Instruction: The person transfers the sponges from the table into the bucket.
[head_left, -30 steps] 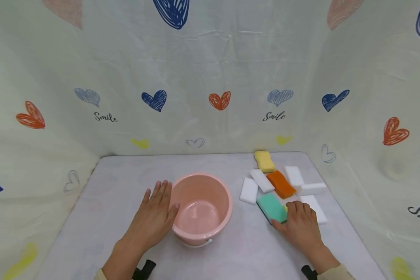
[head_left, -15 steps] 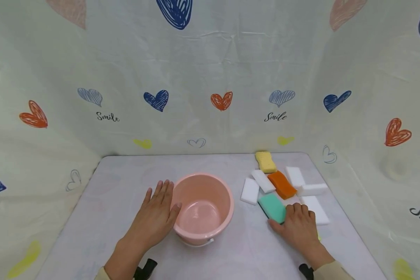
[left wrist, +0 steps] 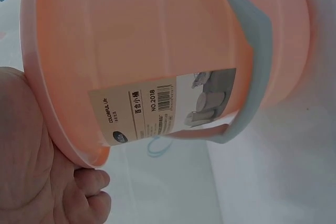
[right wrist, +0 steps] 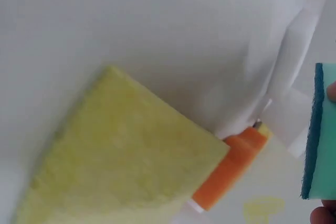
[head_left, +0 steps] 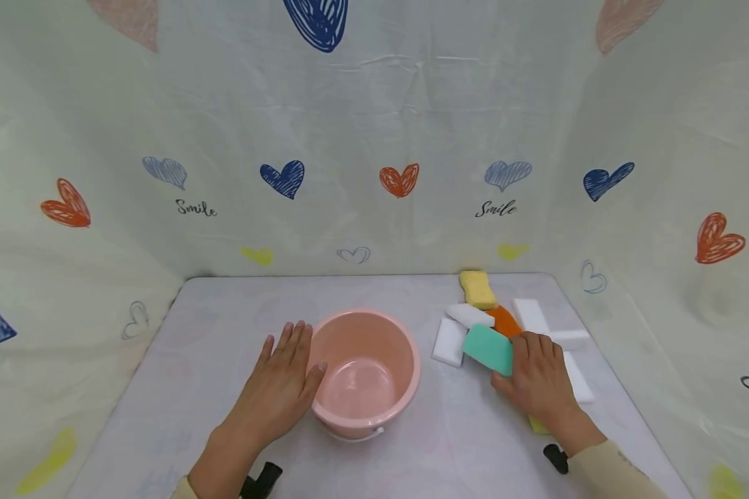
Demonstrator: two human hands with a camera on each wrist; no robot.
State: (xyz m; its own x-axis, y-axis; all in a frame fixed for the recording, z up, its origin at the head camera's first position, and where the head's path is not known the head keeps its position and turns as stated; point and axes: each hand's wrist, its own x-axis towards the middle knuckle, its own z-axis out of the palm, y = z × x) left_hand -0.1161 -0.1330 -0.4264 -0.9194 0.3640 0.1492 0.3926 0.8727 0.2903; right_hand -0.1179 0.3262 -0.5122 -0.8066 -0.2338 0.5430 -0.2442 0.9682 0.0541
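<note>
The green sponge (head_left: pixel 487 348) was pinched by the right hand (head_left: pixel 539 378), the bucket (head_left: pixel 363 422) touched by the straight-fingered left hand (head_left: pixel 277 395): pick-up, seemingly; steady lifting was needed!

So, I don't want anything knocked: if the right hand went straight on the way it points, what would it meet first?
Most likely the orange sponge, just ahead of the right hand holding the green sponge. Its height is unclear, so it might pass above.
</note>
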